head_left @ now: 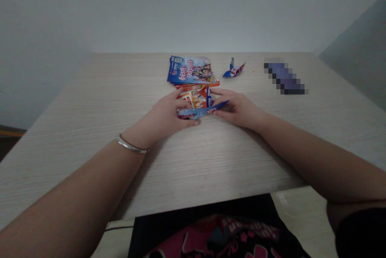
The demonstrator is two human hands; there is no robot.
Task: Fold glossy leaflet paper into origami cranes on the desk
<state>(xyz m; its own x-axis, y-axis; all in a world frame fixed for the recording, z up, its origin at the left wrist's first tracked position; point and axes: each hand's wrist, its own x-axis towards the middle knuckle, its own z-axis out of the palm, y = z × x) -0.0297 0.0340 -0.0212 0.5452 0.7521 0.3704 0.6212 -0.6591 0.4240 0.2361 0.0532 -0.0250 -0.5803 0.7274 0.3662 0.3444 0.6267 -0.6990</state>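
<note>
Between my two hands is a printed paper sheet, orange on its inner face and blue along the folded edges. My left hand grips its left side, thumb along the near edge and fingers over the top. At the right side my right hand pinches a raised blue corner between thumb and fingers. Just beyond the sheet lies a stack of blue printed leaflets, close to its far edge. A folded paper crane in the same blue print stands to the right of the stack.
A pixelated dark flat object lies at the back right of the pale wooden table. A wall rises behind the table's far edge. Dark clothing with a pink print is at the near edge.
</note>
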